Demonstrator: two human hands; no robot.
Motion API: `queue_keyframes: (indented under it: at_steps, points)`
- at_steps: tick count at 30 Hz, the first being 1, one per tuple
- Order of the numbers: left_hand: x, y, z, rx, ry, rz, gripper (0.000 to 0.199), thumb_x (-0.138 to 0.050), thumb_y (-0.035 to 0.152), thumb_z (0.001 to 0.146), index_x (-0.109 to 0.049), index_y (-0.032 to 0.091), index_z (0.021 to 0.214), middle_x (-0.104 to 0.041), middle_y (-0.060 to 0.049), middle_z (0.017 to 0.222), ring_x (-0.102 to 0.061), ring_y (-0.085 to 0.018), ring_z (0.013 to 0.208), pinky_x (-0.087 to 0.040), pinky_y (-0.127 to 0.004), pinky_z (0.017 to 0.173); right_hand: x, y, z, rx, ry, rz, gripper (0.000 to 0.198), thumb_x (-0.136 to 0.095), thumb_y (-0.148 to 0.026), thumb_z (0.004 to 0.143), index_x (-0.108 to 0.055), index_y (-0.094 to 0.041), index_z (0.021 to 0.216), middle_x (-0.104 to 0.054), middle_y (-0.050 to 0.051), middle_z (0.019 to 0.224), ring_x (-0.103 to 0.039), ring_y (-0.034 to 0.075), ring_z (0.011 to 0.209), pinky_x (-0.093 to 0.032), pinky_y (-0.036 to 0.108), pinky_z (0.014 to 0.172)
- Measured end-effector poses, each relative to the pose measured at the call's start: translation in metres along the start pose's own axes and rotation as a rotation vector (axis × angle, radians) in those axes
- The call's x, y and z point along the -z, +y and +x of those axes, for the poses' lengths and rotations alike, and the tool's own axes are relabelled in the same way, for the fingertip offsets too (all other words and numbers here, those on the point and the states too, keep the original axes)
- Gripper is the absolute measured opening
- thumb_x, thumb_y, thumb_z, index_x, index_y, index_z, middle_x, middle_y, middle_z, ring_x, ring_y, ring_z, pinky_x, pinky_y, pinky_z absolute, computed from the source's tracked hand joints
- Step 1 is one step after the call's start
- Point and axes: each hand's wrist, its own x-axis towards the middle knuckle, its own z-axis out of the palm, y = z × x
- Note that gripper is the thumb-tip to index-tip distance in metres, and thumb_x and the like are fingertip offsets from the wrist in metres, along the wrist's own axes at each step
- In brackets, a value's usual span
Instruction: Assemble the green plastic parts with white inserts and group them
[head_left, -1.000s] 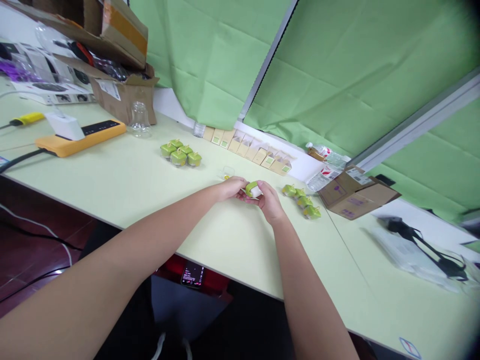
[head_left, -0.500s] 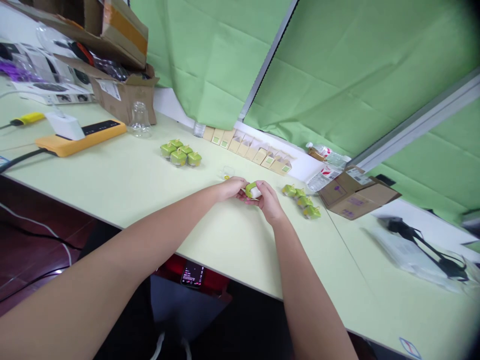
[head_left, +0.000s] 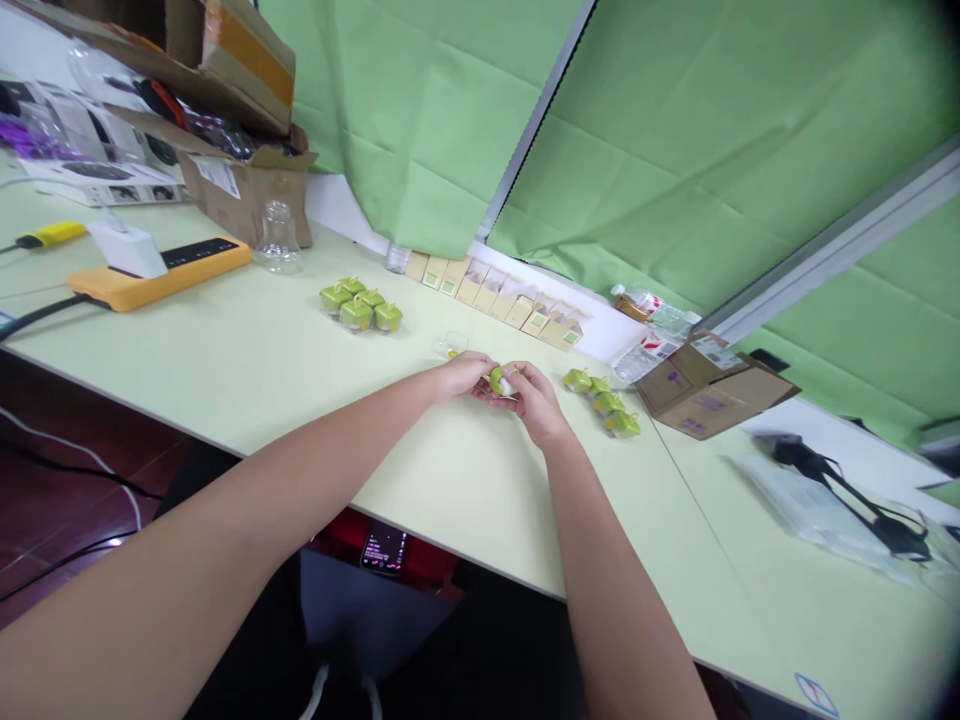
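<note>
Grip of both hands: fingers closed on one small green-and-white piece. It sits at three o'clock from the left hand and ten o'clock from the right hand, touching both, so neither is nearer. Its white part faces about four o'clock; its long axis is too covered to tell. Green-lidded containers stand at three o'clock from the right hand.
</note>
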Motion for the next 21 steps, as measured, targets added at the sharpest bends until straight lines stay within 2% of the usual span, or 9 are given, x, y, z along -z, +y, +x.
queue_keyframes:
  at_steps: [8, 14, 21]
  points:
    - [0.001, 0.0019, -0.0001, -0.007, 0.058, -0.034, 0.007, -0.061, 0.015, 0.082, -0.06, 0.012, 0.076, -0.062, -0.004, 0.067, -0.058, -0.014, 0.056, -0.047, -0.027, 0.055, 0.0015, -0.0015, -0.0003, -0.029, -0.027, 0.071, 0.032, -0.08, -0.046, 0.072, -0.065, -0.022, 0.09, -0.069, 0.0, 0.08, -0.065, 0.014, 0.066, -0.06, 0.03, 0.067]
    - [0.0044, -0.0007, 0.0042, 0.002, 0.013, -0.13, 0.002, -0.061, 0.012, 0.08, -0.062, 0.011, 0.079, -0.065, -0.008, 0.072, -0.063, -0.017, 0.062, -0.053, -0.03, 0.063, 0.0041, -0.0027, -0.001, -0.028, -0.075, 0.118, 0.033, -0.08, -0.043, 0.074, -0.069, -0.023, 0.098, -0.072, 0.001, 0.089, -0.069, 0.013, 0.072, -0.06, 0.026, 0.074]
    - [0.0024, 0.004, 0.0019, 0.035, 0.016, -0.269, 0.015, -0.051, 0.003, 0.079, -0.064, 0.01, 0.081, -0.067, -0.01, 0.077, -0.064, -0.016, 0.068, -0.056, -0.027, 0.068, 0.004, -0.0051, -0.0028, -0.017, -0.076, 0.131, 0.035, -0.083, -0.04, 0.072, -0.071, -0.023, 0.101, -0.072, 0.002, 0.098, -0.069, 0.012, 0.077, -0.059, 0.026, 0.079]
